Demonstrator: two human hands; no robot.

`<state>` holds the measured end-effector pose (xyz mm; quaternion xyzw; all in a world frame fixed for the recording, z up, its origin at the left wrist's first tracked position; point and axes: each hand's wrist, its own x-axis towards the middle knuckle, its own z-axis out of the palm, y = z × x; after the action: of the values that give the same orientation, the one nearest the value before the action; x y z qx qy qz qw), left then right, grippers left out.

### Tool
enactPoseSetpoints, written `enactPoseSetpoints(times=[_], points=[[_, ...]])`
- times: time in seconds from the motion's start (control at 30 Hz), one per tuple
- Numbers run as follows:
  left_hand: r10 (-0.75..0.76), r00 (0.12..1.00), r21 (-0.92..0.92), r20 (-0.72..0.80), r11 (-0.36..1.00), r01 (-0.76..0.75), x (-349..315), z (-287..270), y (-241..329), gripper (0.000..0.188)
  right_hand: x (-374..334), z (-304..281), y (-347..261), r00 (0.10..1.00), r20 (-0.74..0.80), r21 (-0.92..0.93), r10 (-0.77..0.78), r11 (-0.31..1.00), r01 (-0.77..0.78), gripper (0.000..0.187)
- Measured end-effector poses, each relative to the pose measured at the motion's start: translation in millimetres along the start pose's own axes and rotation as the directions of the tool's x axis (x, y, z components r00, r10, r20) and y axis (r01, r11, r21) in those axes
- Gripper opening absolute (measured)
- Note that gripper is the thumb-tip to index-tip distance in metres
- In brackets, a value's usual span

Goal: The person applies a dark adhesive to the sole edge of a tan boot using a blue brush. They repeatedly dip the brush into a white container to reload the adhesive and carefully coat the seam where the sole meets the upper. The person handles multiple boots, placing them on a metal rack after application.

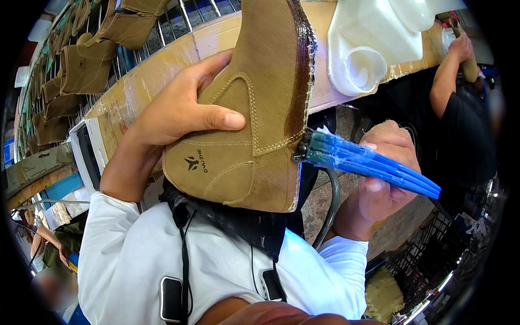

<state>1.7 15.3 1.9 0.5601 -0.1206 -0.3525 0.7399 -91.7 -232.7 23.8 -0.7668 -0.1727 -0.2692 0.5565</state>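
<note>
A tan suede-like boot upper (216, 154) with pale stitching and a small dark printed mark fills the middle of the view. Around its near left part my left hand (181, 105) is closed, thumb lying flat across the side. Along the boot's right edge runs a dark, wet-looking brown band (299, 89) beside a row of whitish stitches. My right hand (390, 154) grips a blue-handled brush (352, 157), its handle crusted with dried residue. The brush's dark bristles touch the boot's edge at the lower end of the brown band.
Similar tan boots (86, 67) stand on a metal wire rack (187, 19) at the far left. A cardboard-covered bench (122, 116) lies behind the boot, with a white plastic container (346, 70) on it. Another person's arm (452, 67) is at the far right, holding a tan piece.
</note>
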Motion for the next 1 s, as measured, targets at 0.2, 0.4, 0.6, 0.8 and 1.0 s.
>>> enactPoseSetpoints(times=[0.2, 0.4, 0.6, 0.8, 1.0], points=[[-0.009, 1.000, 0.014, 0.002, 1.000, 0.009, 1, 5, 1, 0.085, 3, 5, -3, 1.000, -0.007, -0.111, -0.018, 0.994, 0.017, 0.030], [-0.005, 1.000, 0.032, -0.005, 0.999, 0.006, 6, 6, -4, 0.086, 2, 7, 9, 0.993, -0.112, -0.163, -0.033, 0.987, 0.014, 0.025], [-0.021, 1.000, -0.024, -0.012, 0.999, 0.021, 8, 3, -9, 0.084, -1, 7, 17, 0.998, -0.065, -0.087, -0.022, 0.996, 0.016, 0.024], [-0.055, 0.998, -0.054, -0.038, 0.997, 0.053, 6, -5, -10, 0.082, -1, -8, 16, 0.999, 0.030, -0.015, 0.014, 1.000, -0.013, 0.029], [-0.057, 0.997, -0.052, -0.044, 0.997, 0.055, 7, -4, -9, 0.082, 3, 8, 20, 1.000, -0.014, -0.028, -0.024, 0.999, 0.024, 0.027]])
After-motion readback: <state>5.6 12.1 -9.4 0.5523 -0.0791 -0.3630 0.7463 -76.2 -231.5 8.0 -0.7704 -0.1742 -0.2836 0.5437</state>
